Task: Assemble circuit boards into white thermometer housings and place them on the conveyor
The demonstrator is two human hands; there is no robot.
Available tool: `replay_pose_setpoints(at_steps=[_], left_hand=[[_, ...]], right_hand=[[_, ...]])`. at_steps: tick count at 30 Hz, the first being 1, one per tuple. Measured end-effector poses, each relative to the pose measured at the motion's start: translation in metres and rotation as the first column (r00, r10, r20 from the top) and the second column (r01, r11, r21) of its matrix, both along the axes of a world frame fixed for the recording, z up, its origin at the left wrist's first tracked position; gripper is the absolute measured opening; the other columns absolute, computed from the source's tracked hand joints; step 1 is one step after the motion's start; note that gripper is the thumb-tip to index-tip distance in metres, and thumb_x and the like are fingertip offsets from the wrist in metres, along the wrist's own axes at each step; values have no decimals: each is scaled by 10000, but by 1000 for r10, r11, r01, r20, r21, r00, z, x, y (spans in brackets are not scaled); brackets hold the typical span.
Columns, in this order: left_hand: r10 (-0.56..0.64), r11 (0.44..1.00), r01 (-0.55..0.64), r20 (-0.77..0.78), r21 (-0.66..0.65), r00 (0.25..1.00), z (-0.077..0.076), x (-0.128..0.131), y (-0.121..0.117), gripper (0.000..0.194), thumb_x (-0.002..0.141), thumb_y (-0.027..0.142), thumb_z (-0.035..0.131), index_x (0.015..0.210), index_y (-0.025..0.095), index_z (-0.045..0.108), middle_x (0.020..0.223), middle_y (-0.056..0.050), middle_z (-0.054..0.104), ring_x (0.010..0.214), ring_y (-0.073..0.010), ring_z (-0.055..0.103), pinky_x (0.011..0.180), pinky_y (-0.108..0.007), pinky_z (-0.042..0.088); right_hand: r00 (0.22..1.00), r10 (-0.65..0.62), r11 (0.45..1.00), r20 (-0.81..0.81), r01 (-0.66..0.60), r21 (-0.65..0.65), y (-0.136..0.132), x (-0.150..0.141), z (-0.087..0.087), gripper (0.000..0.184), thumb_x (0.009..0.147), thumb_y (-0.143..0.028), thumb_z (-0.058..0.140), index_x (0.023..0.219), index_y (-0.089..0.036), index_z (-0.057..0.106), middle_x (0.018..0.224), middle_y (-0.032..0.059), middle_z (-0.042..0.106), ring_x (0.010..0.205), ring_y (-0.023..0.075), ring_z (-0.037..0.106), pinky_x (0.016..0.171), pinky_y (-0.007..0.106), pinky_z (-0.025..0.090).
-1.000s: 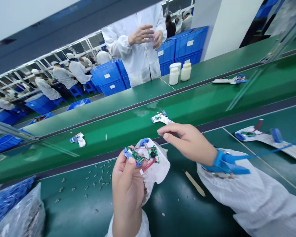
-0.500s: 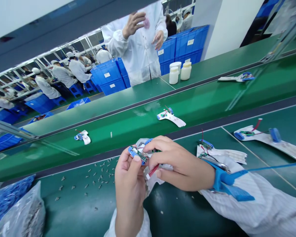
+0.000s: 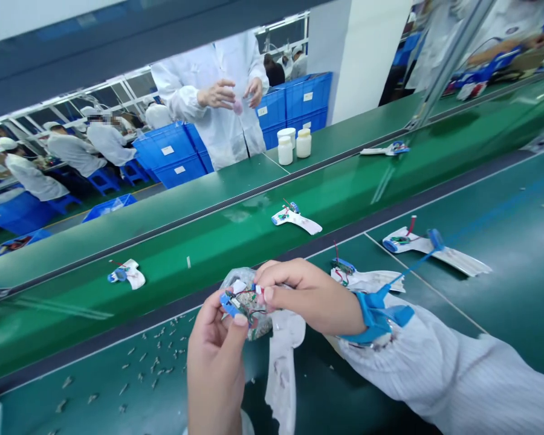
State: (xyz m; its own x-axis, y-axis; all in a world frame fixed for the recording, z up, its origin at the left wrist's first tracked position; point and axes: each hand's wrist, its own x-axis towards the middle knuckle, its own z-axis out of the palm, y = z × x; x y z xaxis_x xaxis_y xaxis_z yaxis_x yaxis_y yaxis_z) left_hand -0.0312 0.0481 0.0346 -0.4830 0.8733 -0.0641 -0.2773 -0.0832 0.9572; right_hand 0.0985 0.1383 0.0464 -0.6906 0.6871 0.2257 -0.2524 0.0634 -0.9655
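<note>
My left hand (image 3: 217, 356) is closed, pinching a small circuit board in a blue plastic mount (image 3: 231, 304) between thumb and fingers. Thin red and black wires run from the board toward my right hand (image 3: 315, 296). That hand is closed too, with the white connector (image 3: 259, 290) of the red wires at its fingertips. Below both hands, a white curved plastic shell (image 3: 282, 368) lies on the bench, apart from them. Behind the board sits a clear bag of small parts (image 3: 241, 278), partly hidden. A blue wrist strap (image 3: 376, 317) circles my right wrist.
Small metal pieces (image 3: 156, 362) are scattered at left. Two white shells with electronics (image 3: 367, 279) (image 3: 457, 260) lie at right. More such shells (image 3: 303, 223) rest on the green conveyor (image 3: 222, 241). Across it stand white jars (image 3: 285, 151) and a person in a white coat (image 3: 226, 133).
The view has swung right. The white shell, earlier under my hands, now lies lower on the bench. My right fingertips have shifted to the connector. The person opposite has lowered one hand.
</note>
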Motion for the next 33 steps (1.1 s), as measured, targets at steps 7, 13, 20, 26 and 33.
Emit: replay_pose_setpoints(at_steps=[7, 13, 20, 26, 33], left_hand=[[-122, 992, 118, -132, -32, 984, 3, 6, -8, 306, 771, 325, 734, 1057, 241, 668, 961, -56, 735, 860, -201, 703, 702, -228, 555], [-93, 990, 70, -202, -119, 975, 11, 16, -17, 347, 755, 338, 741, 1090, 261, 688, 1042, -57, 719, 914, -210, 672, 767, -253, 528], [-167, 984, 138, -308, -113, 936, 8, 11, -20, 347, 752, 351, 742, 1094, 307, 705, 1098, -51, 697, 895, -210, 660, 782, -273, 539], [-188, 978, 138, -370, -159, 910, 10, 9, -21, 343, 752, 354, 740, 1090, 302, 710, 1072, -50, 695, 862, -201, 648, 759, -261, 534], [-201, 979, 158, -472, -129, 858, 13, 12, -20, 332, 765, 354, 717, 1094, 312, 710, 1073, -56, 704, 883, -245, 646, 772, -316, 514]], right_hand=[[999, 2, 991, 50, -9, 135, 4, 11, 7, 209, 808, -202, 575, 622, -140, 648, 630, 6, 593, 670, 103, 500, 614, 224, 392], [977, -164, 865, 139, 75, 497, -3, 18, 14, 211, 771, -87, 543, 577, -143, 602, 539, -17, 509, 645, 101, 430, 649, 236, 355], [979, -145, 776, 141, 24, 631, -6, 19, 15, 242, 741, -63, 445, 523, -152, 500, 514, -34, 474, 542, 74, 377, 668, 266, 334], [974, -160, 750, 161, 14, 661, -6, 21, 17, 243, 739, -68, 437, 517, -149, 493, 513, -16, 504, 561, 87, 387, 664, 277, 324], [960, -189, 729, 208, -5, 685, -7, 23, 18, 251, 732, -80, 423, 492, -153, 411, 490, -25, 415, 564, 96, 339, 645, 280, 301]])
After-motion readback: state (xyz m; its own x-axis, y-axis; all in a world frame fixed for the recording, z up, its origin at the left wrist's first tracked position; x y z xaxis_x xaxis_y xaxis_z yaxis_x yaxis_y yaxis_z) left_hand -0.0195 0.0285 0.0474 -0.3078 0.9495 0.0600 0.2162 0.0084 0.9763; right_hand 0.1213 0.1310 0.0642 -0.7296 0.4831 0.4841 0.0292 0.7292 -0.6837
